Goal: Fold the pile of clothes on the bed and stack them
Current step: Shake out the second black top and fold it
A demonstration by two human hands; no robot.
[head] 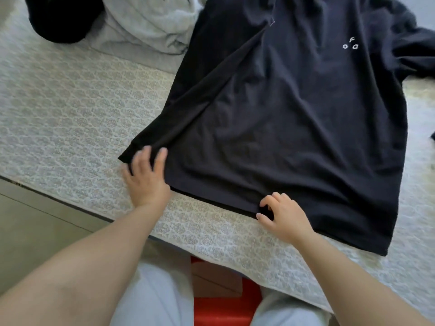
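Note:
A black long-sleeved shirt (294,118) with small white letters on the chest lies spread flat on the bed (70,114). Its left sleeve is folded down along the body. My left hand (147,177) rests with straight fingers on that sleeve's cuff at the shirt's lower left corner. My right hand (282,215) pinches the shirt's bottom hem between thumb and curled fingers near the bed's front edge.
A crumpled light grey garment (146,27) and a dark garment (61,17) lie at the back left of the bed. Another dark piece (432,137) peeks in at the right edge. A red object (226,307) sits on the floor between my legs.

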